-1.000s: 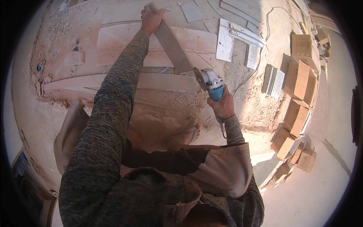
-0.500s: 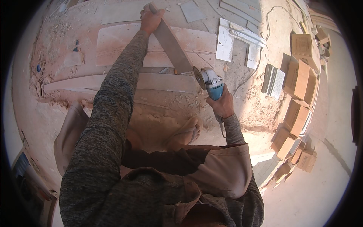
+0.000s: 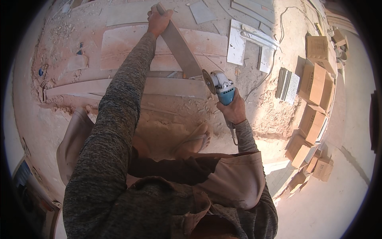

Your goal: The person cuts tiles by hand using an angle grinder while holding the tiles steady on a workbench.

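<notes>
My left hand (image 3: 159, 22) is closed around the far end of a long, narrow grey-brown tile strip (image 3: 181, 49), which slants down to the right. In my right hand (image 3: 234, 109) is an angle grinder (image 3: 225, 91) with a teal body and a silver head, gripped by its body. The grinder's round disc (image 3: 209, 81) is at the strip's near end; whether the two touch I cannot tell. Beneath the strip lies a wide, dusty pinkish slab (image 3: 127, 46). Nearer to me, a long pale strip (image 3: 167, 87) lies across the dusty ground.
White-edged tile pieces (image 3: 235, 47) lie right of the strip. A dark cord (image 3: 273, 61) winds along the ground there. Further right are a small stack of tile strips (image 3: 287, 85) and several cardboard boxes (image 3: 312, 83). My sandalled foot (image 3: 195, 141) is close below the grinder.
Almost nothing differs. The grinder and my right hand have shifted very slightly left, while my left hand keeps its hold on the tile strip.
</notes>
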{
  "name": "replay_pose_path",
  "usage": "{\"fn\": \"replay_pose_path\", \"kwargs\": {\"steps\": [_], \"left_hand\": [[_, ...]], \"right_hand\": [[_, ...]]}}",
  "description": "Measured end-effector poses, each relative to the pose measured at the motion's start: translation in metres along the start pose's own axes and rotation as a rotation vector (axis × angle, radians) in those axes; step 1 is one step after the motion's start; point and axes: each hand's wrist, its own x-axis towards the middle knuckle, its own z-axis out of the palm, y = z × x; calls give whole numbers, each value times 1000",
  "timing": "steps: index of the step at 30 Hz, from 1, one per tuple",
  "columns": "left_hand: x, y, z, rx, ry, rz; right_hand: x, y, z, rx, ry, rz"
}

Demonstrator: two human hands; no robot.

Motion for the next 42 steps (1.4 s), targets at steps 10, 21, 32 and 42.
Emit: {"fn": "replay_pose_path", "kwargs": {"steps": [10,21,32,42], "left_hand": [[-1,3,0,6,-6,-7],[-2,1,1,-4,6,22],[-4,4,1,-16,12,15],[-7,13,-1,-47,-15,-52]], "right_hand": [[1,-4,-1,10,-10,8],[3,-4,0,1,3,-18],[5,-7,-1,6,-6,-21],[11,-8,2,11,-14,-4]]}}
